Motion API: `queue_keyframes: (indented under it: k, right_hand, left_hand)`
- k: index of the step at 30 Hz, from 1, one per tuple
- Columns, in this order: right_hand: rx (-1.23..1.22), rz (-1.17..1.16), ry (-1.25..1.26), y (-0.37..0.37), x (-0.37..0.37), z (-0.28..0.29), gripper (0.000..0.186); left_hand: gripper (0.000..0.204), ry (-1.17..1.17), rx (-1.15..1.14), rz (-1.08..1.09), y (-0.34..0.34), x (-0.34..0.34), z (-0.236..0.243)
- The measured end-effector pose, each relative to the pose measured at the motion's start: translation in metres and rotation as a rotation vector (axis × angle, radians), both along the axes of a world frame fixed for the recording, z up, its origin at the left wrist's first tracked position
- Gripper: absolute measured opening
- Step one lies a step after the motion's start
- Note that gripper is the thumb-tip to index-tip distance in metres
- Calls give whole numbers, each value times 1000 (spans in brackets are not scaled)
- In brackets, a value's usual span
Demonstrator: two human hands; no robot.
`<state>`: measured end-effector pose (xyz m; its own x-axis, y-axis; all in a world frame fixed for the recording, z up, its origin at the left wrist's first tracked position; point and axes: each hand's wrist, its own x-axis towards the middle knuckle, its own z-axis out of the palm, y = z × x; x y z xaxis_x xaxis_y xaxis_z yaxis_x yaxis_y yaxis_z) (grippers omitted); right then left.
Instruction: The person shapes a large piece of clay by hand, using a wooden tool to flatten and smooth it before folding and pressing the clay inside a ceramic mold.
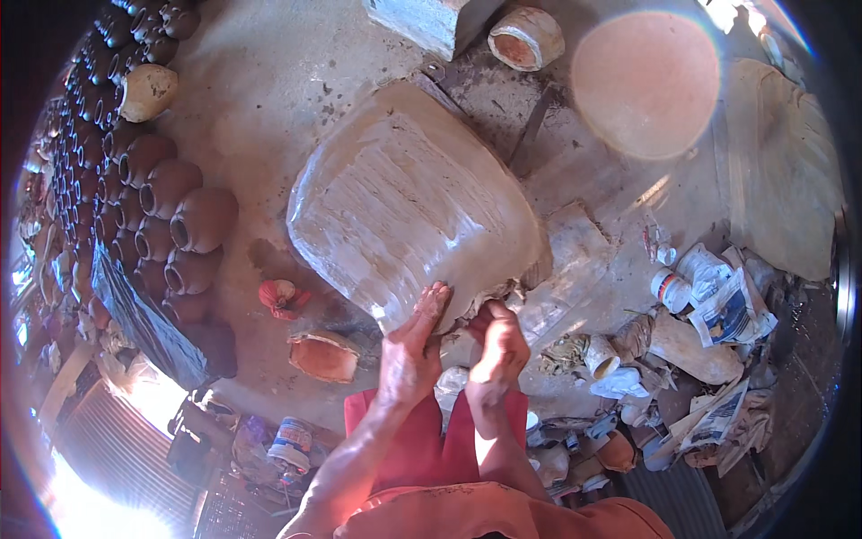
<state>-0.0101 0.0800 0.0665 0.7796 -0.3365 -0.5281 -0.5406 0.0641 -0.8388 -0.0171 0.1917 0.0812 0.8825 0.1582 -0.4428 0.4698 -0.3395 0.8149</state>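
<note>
In front of me lies a big, smooth block of wet clay (pixel 409 193), with long streaks across its top and a rough, torn near edge. My left hand (pixel 416 337) rests on the block's near corner, fingers stretched out and pointing away from me. Just right of it, my right hand (pixel 499 341) is closed at the ragged edge, its fingers curled around a piece of the clay. The fingertips of that hand are partly hidden, so the size of the piece cannot be made out.
Rows of dark clay pots (pixel 175 193) cover the floor at the left, with a pale pot (pixel 148 92) among them. A red cloth bundle (pixel 283 298) and a broken bowl (pixel 323 356) lie near left. A round disc (pixel 646 85) is far right; newspapers (pixel 732 310) and clutter lie right.
</note>
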Motion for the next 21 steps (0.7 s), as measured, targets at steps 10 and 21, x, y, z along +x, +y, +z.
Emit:
queue_keyframes:
  k: [10,21]
  right_hand:
    - [720,-534,87,87,-7,-105,76]
    - [498,-182,147,-3,-102,-23,79]
  left_hand:
    - [71,207,-299,-362,100,64,55]
    - [94,-255,-62,-445,55,59,-36]
